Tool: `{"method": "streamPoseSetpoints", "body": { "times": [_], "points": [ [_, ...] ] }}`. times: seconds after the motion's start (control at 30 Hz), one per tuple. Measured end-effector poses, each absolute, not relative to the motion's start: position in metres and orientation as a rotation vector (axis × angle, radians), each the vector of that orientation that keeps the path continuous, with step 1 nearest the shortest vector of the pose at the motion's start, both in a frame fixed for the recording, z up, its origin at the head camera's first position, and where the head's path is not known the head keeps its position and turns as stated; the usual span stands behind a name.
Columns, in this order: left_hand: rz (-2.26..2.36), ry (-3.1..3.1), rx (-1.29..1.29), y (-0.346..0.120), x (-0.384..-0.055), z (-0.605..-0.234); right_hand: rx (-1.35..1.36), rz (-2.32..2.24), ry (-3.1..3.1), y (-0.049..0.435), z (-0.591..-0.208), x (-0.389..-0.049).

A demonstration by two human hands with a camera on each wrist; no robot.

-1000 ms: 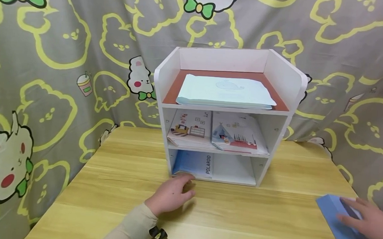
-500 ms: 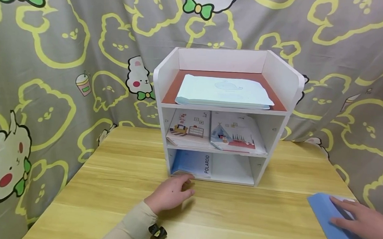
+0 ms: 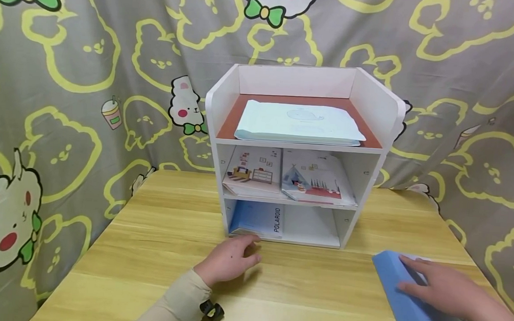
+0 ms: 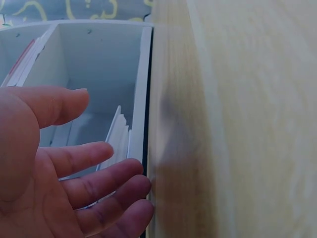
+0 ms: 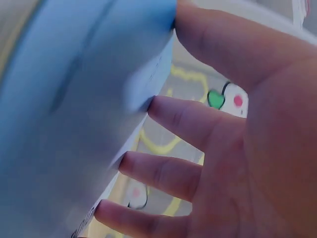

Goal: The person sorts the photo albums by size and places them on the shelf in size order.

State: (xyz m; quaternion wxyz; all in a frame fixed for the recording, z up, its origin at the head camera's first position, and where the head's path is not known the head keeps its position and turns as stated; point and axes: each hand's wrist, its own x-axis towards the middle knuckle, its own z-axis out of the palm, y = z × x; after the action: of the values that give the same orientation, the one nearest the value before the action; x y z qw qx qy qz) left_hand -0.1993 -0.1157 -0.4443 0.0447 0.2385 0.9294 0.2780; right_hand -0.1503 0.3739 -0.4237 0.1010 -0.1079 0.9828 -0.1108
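Note:
My right hand (image 3: 441, 287) lies over a thick blue book (image 3: 401, 297) on the right part of the table. In the right wrist view, the thumb and the fingertips of that hand (image 5: 218, 134) touch the pale blue cover (image 5: 74, 129); the fingers are extended. My left hand (image 3: 229, 259), fingers relaxed and holding nothing, is at the foot of a white shelf unit (image 3: 347, 227). In the left wrist view, the left hand's fingers (image 4: 89, 183) are near the shelf's front edge. A blue book marked POLAROID (image 3: 255, 219) occupies the left of the bottom compartment.
Two illustrated booklets, a yellow-sofa one (image 3: 254, 172) and a tent one (image 3: 313, 178), lie side by side on the middle shelf. A pale green stack with a whale drawing (image 3: 301, 124) is on top. A patterned curtain (image 3: 77, 135) hangs behind the wooden table (image 3: 155, 233).
My right hand and the blue book have moved left, toward the shelf unit. The left hand keeps its place, and the shelf's contents look the same.

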Motion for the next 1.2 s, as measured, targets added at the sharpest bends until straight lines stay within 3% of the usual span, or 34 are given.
{"method": "streamPoseSetpoints", "body": {
  "times": [0.53, 1.2],
  "points": [
    [0.761, 2.857, 0.750, -0.113, -0.199, -0.446, -0.552, -0.265, 3.042, 0.298, -0.428, -0.140],
    [0.673, 2.867, 0.801, -0.108, -0.194, -0.446, -0.704, -0.213, 3.089, 0.214, -0.430, -0.152]
  ]
}}
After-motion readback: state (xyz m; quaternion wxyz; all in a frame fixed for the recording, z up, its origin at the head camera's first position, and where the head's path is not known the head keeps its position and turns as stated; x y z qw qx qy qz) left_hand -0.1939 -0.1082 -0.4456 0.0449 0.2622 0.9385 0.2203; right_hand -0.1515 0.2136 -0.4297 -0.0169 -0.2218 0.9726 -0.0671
